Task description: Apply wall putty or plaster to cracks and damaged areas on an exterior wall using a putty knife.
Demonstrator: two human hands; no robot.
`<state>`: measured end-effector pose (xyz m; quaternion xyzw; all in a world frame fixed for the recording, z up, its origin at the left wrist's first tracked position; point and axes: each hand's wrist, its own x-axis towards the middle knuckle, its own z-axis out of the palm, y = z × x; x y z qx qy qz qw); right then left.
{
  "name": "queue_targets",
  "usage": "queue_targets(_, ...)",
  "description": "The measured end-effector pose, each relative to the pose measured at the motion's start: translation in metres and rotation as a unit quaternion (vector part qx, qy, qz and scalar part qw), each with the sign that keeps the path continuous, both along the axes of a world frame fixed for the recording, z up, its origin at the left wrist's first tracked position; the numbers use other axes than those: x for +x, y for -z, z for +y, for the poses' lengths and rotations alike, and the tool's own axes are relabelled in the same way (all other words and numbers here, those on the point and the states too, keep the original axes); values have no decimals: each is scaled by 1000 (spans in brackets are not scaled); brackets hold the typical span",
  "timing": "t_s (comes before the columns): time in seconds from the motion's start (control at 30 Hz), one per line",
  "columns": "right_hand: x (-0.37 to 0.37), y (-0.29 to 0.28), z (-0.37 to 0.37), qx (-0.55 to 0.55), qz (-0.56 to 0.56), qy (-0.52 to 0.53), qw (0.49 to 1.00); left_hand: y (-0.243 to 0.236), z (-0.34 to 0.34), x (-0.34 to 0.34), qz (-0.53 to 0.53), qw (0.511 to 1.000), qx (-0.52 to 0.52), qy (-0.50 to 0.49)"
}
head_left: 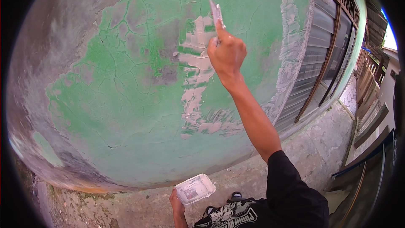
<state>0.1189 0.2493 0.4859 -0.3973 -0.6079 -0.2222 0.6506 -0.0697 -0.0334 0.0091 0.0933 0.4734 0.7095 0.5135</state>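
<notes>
My right hand (228,52) is raised to the green wall (139,101), closed round a putty knife (216,13) smeared with pale paste. Its blade edge is at the wall, just right of the top of a patchy strip of pale filler (198,65). That strip runs down the wall and turns right along the bottom. Low down, my left hand (176,202) grips the left side of a shallow white plastic tray (196,189). Pale paste coats the inside of this tray. The fingers beneath it are partly hidden.
A second band of pale filler (290,29) runs beside the louvred window (314,50) on the right. Cracked, peeling paint and bare grey plaster (55,29) cover the wall's left part. Concrete ground (312,156) lies along its foot. A dark blue-edged panel (371,177) stands at lower right.
</notes>
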Motion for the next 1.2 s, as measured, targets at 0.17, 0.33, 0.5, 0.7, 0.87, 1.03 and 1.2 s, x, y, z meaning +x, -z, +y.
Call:
queue_targets(0.17,-32,9,17,12,-8,-22,1000,-14,3,7,-13,1000,-3,17)
queue_targets(0.33,-55,23,30,32,20,-66,997,2,10,12,11,1000,9,-20)
queue_targets(0.5,-80,31,29,69,27,-103,992,-2,23,6,16,1000,0,-19)
queue_targets(0.7,-86,36,31,85,31,-103,991,-17,26,-10,-1,1000,5,18)
queue_targets(0.87,-104,34,27,72,3,-80,994,-15,48,-47,-5,998,-3,65)
queue_targets(1.03,-94,37,9,135,41,-65,988,-26,52,-94,22,993,-6,117)
queue_targets(1.2,-48,40,-1,170,104,62,978,-49,49,-128,37,983,-30,175)
